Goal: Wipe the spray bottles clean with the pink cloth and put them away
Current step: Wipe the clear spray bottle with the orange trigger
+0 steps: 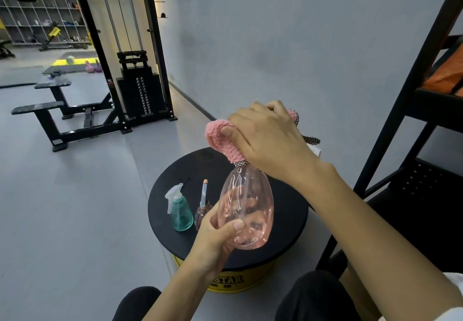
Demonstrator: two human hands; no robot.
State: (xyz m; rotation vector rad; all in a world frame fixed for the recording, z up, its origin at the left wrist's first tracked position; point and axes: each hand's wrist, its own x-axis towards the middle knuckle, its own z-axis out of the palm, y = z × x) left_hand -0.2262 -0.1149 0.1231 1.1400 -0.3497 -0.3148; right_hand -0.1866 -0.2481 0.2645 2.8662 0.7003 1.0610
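Note:
My left hand (218, 235) grips the base of a clear pink spray bottle (246, 208), held upright above the round black stool top (288, 225). My right hand (268, 135) clutches the pink cloth (221, 140) wrapped over the bottle's top, so the spray head is hidden. A teal spray bottle (178, 209) with a clear trigger stands on the stool at the left. Beside it stands a small brownish bottle (202, 211) with a tall thin nozzle, partly behind my left hand.
The stool has a yellow side (240, 283) with lettering. A black metal shelf rack (411, 110) stands at the right, holding something orange. A grey wall runs behind. A cable weight machine (140, 90) and benches stand at the left on the grey floor. My knees show at the bottom.

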